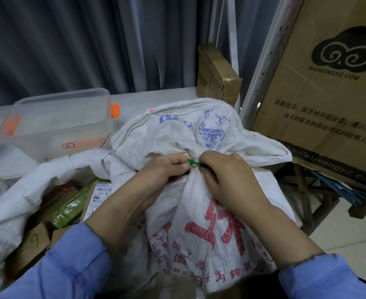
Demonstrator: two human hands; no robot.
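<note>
A white woven sack (210, 238) with red and blue print stands in front of me, its neck bunched together. A thin green tie (192, 162) runs around the gathered neck. My left hand (167, 169) pinches the tie's left end between thumb and fingers. My right hand (227, 175) grips the bunched neck and the tie's other end, with its fingers curled around the fabric. The sack's loose mouth (199, 130) flops open behind my hands. Both forearms wear blue sleeves.
A second open white sack (7, 203) at the left holds cardboard parcels and a green packet (70, 206). A clear plastic bin with orange clips (61, 117) sits on the table behind. A large printed carton (328, 93) and metal shelf post stand at the right.
</note>
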